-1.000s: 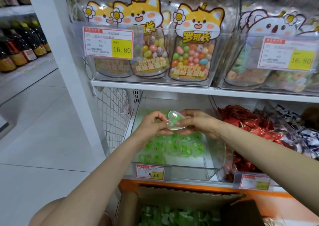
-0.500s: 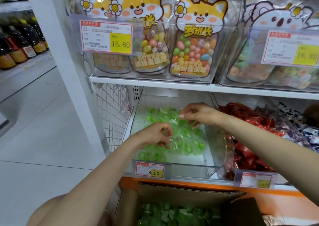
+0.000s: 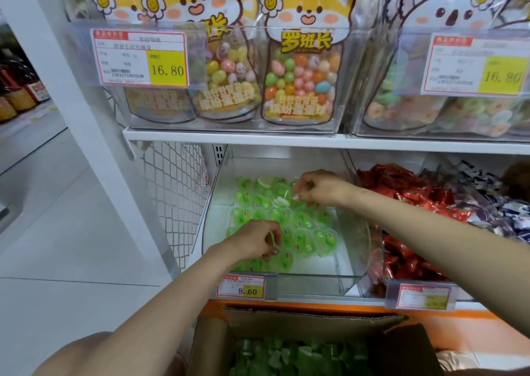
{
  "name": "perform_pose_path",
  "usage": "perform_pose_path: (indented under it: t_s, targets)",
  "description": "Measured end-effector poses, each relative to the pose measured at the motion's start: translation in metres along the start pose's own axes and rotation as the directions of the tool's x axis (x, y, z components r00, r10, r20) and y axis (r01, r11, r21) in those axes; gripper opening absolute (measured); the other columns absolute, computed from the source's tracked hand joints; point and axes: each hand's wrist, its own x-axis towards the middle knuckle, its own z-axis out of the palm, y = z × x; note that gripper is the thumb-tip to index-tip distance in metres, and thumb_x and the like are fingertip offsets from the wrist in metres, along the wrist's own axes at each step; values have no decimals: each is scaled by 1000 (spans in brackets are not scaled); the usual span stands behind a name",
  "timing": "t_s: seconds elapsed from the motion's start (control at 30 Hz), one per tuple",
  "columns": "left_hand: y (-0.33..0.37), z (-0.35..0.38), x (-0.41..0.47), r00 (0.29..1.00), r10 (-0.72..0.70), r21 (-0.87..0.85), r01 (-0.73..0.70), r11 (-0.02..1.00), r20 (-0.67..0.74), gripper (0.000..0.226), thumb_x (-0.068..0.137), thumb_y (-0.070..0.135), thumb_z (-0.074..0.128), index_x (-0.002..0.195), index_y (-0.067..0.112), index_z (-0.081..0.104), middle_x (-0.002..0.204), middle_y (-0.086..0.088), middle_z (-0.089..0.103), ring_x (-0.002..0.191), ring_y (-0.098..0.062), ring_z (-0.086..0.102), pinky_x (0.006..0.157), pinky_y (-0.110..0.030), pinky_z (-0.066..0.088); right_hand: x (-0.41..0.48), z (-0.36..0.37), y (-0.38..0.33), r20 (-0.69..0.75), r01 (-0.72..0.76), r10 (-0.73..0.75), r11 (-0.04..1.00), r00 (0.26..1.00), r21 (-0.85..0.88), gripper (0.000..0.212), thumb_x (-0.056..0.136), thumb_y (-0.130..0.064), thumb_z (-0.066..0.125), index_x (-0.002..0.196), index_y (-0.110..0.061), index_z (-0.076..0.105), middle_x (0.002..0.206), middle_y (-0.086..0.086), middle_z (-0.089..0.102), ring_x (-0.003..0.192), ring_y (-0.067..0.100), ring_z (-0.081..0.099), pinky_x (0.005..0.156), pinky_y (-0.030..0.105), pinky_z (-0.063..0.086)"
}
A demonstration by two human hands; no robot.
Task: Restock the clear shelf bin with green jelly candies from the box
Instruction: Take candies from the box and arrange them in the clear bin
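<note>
- Left hand (image 3: 255,242), fingers curled, pinches a jelly (image 3: 272,242) near the bin (image 3: 315,285) front
- Right hand (image 3: 318,187) curled over jellies (image 3: 304,226) at the bin's back; hold unclear
- Box (image 3: 286,316) below holds more

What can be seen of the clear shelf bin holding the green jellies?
The clear shelf bin is a transparent plastic tub, open-topped, with a curved right wall, on the lower shelf beside a bin of red packets. Green jelly candies cover much of its floor; white floor shows at front right. A price tag reading 8.60 sits on its front. Both hands reach in with fingers curled over the jellies: the left hand near the front, the right hand toward the back.
</note>
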Motion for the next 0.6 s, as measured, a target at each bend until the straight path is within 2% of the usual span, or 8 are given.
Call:
perform_pose_path:
  t_s: [0.07,0.13,0.27,0.4,0.5,0.6]
  targets:
    - [-2,1,1,999,23,185,-18,983,-29,19,81,17,71,95,17,59,96,-4,62,75,-10,55,65,-21,41,8,0,1,-52,-14,9,994,999,-106,32,84,-21,69,113,-12,61,111,6,61,94,21,60,77,27,49]
    - [-4,0,1,998,31,310,-13,951,-53,25,79,25,73,98,17,59,102,0,60,85,-11,51,68,-22,37,17,2,4,-80,-31,18,987,997,-155,41,83,-23,70,120,-14,57,119,7,60,103,20,56,79,23,42]
    - [-5,-4,1,997,40,277,-20,961,-67,31,75,33,75,92,20,52,97,4,55,86,-12,50,67,-25,35,32,8,5,-12,-37,36,976,999,-217,59,81,-31,72,132,-15,47,130,5,52,117,20,50,89,24,39]
    - [-7,-1,0,998,50,369,-33,929,-36,34,75,38,74,95,19,53,94,4,48,90,-16,52,68,-26,34,44,18,3,40,-17,30,957,999,-290,68,78,-39,73,135,-14,43,136,7,47,122,23,47,96,29,39]
    - [-9,-2,0,997,50,323,-28,946,-60,34,76,39,73,97,19,56,95,5,47,88,-14,50,70,-26,36,51,27,3,29,-19,34,910,999,-414,66,80,-42,70,133,-14,43,135,7,49,120,24,49,94,32,42]
    - [-6,-10,-1,986,40,81,-27,996,-165,25,79,34,72,91,19,55,94,3,55,88,-13,53,74,-25,43,53,32,4,-28,-12,-3,856,1000,-516,55,81,-43,66,126,-17,48,127,6,55,111,25,54,84,30,43]
